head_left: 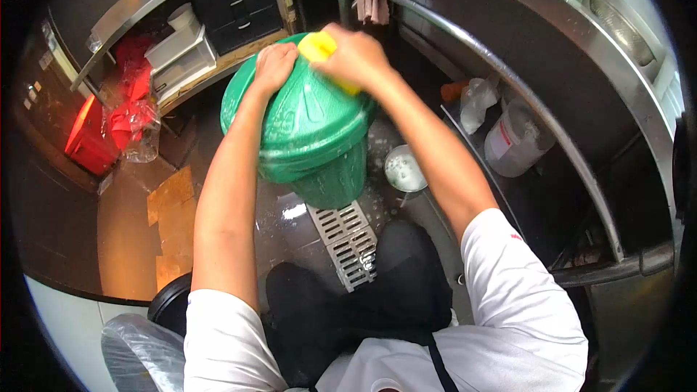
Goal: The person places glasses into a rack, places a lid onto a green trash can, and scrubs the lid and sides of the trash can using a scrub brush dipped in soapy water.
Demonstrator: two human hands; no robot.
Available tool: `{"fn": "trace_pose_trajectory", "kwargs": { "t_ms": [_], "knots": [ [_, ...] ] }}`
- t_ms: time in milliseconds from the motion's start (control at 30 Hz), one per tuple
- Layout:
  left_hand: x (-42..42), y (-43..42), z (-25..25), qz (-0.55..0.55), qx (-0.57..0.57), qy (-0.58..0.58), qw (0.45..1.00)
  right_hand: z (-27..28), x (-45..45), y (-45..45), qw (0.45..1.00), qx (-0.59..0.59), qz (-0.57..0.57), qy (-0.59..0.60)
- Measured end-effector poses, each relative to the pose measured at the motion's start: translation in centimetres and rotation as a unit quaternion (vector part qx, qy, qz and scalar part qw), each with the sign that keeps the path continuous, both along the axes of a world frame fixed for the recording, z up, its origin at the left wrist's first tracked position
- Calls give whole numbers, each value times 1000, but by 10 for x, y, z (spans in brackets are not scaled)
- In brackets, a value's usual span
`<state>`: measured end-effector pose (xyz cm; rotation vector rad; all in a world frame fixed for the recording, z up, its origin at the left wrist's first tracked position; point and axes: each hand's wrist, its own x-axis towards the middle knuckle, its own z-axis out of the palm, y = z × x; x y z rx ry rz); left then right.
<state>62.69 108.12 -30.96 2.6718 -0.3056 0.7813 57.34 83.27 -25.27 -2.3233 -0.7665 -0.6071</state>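
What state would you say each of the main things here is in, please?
Bin: wet, lidded.
Lid: on the bin, wet.
Sponge: gripped, at the lid.
Right hand: closed on the sponge, blurred.
Left hand: resting on the lid.
Bowl: on the floor, something white and foamy inside.
Grate: partly wet.
Cloth: hung over the rail.
Drawers: shut.

Floor's [277,236] dark and wet-looking, with a slotted metal grate [343,244] set into it, and standing on it there's the green bin [312,149], a sudsy bowl [404,169] just beside that, plus some flat cardboard [174,202] over left.
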Motion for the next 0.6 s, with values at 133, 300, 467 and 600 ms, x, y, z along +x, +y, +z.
{"fn": "trace_pose_trajectory", "kwargs": {
  "t_ms": [133, 300, 467, 600],
  "knots": [
    [-7, 0, -5, -21, -45, -20, 999, -9, -25, 3, 998, -26, 60, -13],
    [-17, -12, 10, 8, -13, 20, 1000, -18, 64, -30, 995, 32, -17, 91],
    [-16, -16, 21, 7, 9, 82, 997, -35, -59, -10, 993, 41, 100, -41],
    [-10, -13, 6, -2, -8, -12, 1000, -14, 68, -40, 991, 20, -63, 113]
  ]
}}
